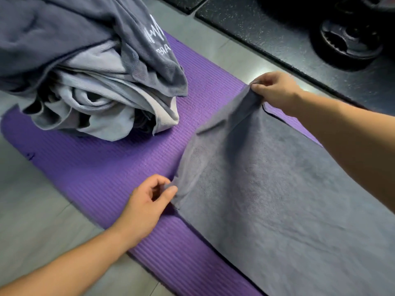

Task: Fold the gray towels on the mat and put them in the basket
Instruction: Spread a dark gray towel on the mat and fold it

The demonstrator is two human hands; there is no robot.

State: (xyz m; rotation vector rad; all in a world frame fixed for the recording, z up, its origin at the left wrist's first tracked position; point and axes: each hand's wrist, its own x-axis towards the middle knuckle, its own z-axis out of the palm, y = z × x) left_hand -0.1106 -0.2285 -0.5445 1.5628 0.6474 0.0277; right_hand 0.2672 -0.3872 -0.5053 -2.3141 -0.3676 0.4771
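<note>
A gray towel (267,189) lies spread over the right half of a purple ribbed mat (111,167). My left hand (147,204) pinches the towel's near left corner between thumb and fingers. My right hand (275,88) pinches the far left corner and lifts it slightly off the mat, so the towel's left edge is raised between my hands. A heap of crumpled gray towels (89,77) sits on the mat's far left part. No basket is in view.
Gray tiled floor (36,221) surrounds the mat. A black speckled rubber floor area (267,24) lies at the back right, with a black weight plate (346,41) on it.
</note>
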